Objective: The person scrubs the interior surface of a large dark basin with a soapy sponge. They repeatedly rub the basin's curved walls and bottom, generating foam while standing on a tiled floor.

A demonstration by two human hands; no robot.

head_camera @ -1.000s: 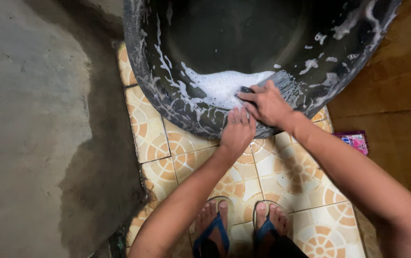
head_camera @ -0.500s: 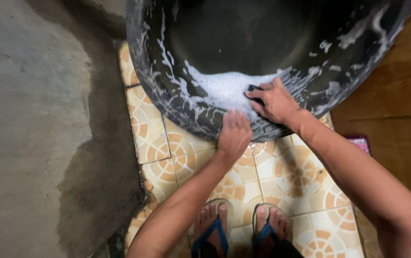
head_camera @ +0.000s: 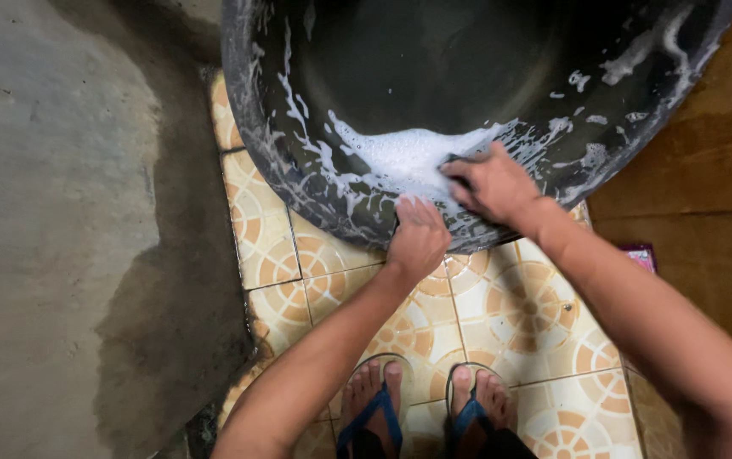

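Two hands (head_camera: 455, 212) | round black basin (head_camera: 272, 170), foamy | dark scrubber (head_camera: 453, 159)

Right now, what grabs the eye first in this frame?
A big black basin streaked with white suds fills the top. At its near rim the right hand presses a dark scrubber into the foam, and the left hand grips the rim. Below lie patterned orange tiles and blue flip-flops.

Dim, warm light falls from above onto the patterned floor tiles (head_camera: 519, 310), leaving the dark basin (head_camera: 434, 76) beyond them murky, its foam glaring white, while the right forearm nearest the lens smears with motion blur.
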